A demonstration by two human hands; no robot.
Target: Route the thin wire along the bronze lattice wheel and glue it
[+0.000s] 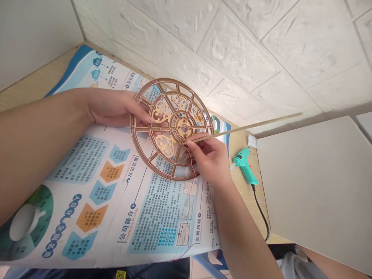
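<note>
My left hand (124, 110) grips a round, spoked wooden wheel frame (151, 157) by its left side, thumb on the front face and fingers behind. The frame is tilted above the printed sheet and has scrollwork panels (165, 145) between its spokes. In my right hand (207, 155) a long thin wooden stick (255, 125) is pinched, its near tip at the frame just below the hub (184, 127). A thin red wire (190, 190) runs from the hub past my right fingertips, over the rim and down across the sheet.
A teal glue gun (246, 164) with a black cord lies on the wooden table (236, 145) to the right. Under the frame spreads a printed poster (110, 217). A white tiled wall (232, 54) stands behind, and a white panel (314, 182) at the right. Part of another person (328, 261) shows at lower right.
</note>
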